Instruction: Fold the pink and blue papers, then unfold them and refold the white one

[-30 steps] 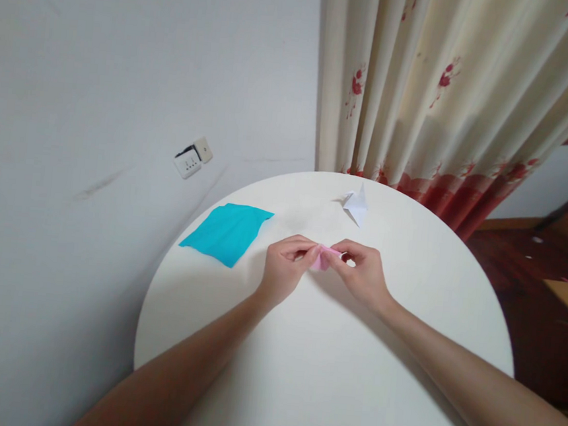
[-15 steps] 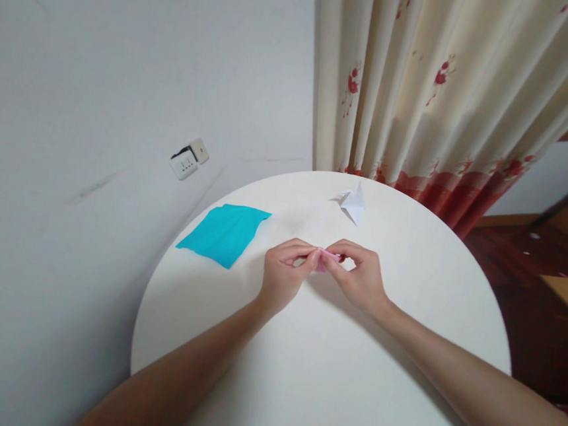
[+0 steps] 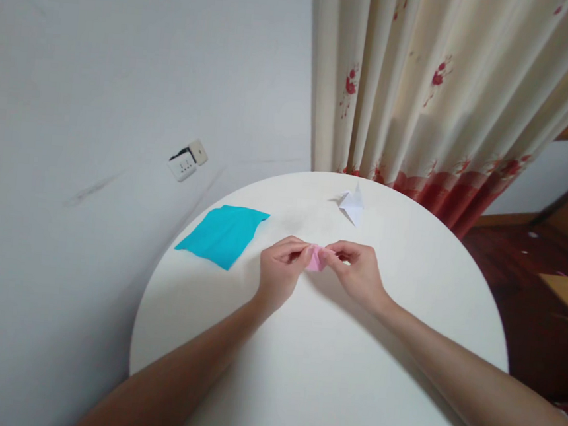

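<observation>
My left hand point(image 3: 280, 270) and my right hand point(image 3: 356, 271) meet over the middle of a round white table point(image 3: 320, 369). Between their fingertips they pinch a small folded pink paper point(image 3: 316, 259), mostly hidden by the fingers. A flat turquoise sheet of paper point(image 3: 222, 234) lies on the table to the left of my hands. A white folded paper figure point(image 3: 352, 204) stands near the far edge, beyond my right hand.
A cream curtain with red flowers point(image 3: 424, 92) hangs behind the table. A grey wall with a socket plate point(image 3: 188, 161) is on the left. Dark wooden floor and wooden furniture point(image 3: 558, 263) lie to the right.
The fingers of both hands have shifted slightly on the pink paper, which now shows a little more between them. The view has drifted slightly.
</observation>
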Demonstrator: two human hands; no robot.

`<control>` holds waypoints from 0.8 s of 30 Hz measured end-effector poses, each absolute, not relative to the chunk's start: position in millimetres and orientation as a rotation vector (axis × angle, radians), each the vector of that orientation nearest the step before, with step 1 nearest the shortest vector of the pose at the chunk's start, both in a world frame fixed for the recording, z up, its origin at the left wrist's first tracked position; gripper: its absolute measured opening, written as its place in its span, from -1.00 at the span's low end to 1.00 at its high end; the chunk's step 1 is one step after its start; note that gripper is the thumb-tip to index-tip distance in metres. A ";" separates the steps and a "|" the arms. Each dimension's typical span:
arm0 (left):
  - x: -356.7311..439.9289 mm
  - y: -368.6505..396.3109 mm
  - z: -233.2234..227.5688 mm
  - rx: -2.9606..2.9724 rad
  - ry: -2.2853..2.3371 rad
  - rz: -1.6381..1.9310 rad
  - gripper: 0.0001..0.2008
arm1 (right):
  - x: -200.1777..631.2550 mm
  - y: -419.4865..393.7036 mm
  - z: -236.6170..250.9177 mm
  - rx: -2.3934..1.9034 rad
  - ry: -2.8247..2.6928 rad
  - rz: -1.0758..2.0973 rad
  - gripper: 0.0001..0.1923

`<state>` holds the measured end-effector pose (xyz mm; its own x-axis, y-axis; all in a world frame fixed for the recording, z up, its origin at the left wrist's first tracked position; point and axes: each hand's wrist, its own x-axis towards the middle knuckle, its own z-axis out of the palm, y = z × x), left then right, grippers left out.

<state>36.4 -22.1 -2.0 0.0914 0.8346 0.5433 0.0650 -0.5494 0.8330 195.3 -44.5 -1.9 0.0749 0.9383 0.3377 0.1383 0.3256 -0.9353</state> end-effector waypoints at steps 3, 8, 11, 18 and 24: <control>31.1 -16.2 -0.3 1.654 0.934 1.614 -0.88 | 204.0 -36.3 -9.8 -1.114 -1.254 0.858 -0.76; 25.2 -10.5 4.3 1.572 0.905 1.741 -0.85 | 208.0 -35.1 -10.0 -0.995 -1.311 0.818 -0.78; 29.1 -15.7 3.9 1.636 0.876 1.658 -0.87 | 198.3 -43.8 -2.7 -0.923 -1.365 0.810 -0.80; 38.3 -30.2 8.3 1.817 0.819 1.608 -0.89 | 186.6 -53.8 2.2 -0.907 -1.301 0.760 -0.88; 40.5 -34.2 13.8 1.857 0.847 1.681 -0.88 | 187.8 -53.4 0.6 -0.846 -1.286 0.770 -0.90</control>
<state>40.5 -34.2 13.8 0.0475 0.7260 0.6861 0.1194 -0.6861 0.7177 187.8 -53.4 0.6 0.1278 0.8649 0.4855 -0.0200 0.4916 -0.8706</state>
